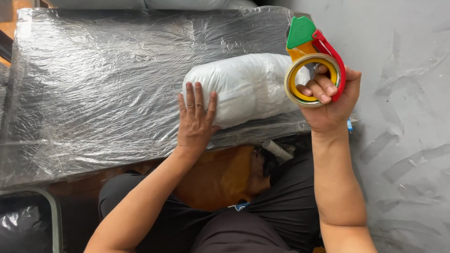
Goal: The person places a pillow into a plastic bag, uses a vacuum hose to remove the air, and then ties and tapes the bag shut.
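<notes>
Cling-film-covered dark table point(93, 93) fills my view, grey floor point(408, 70) to its right. White wrapped bundle point(243, 86) lies on the table's near right part, long axis left-right; my left hand point(196, 117) rests flat and open on its left end. Right hand point(330, 100) grips the red-and-green tape dispenser point(313, 58), fingers through the yellow roll, green blade end pointing away.

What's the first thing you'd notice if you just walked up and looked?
Probably the bright tape dispenser, red and green with a yellowish roll, held up at the right by the right hand. Next, the white plastic-wrapped bundle in the middle, with the left hand flat against its near end. It lies on a dark table covered in shiny, crinkled clear wrap.
</notes>
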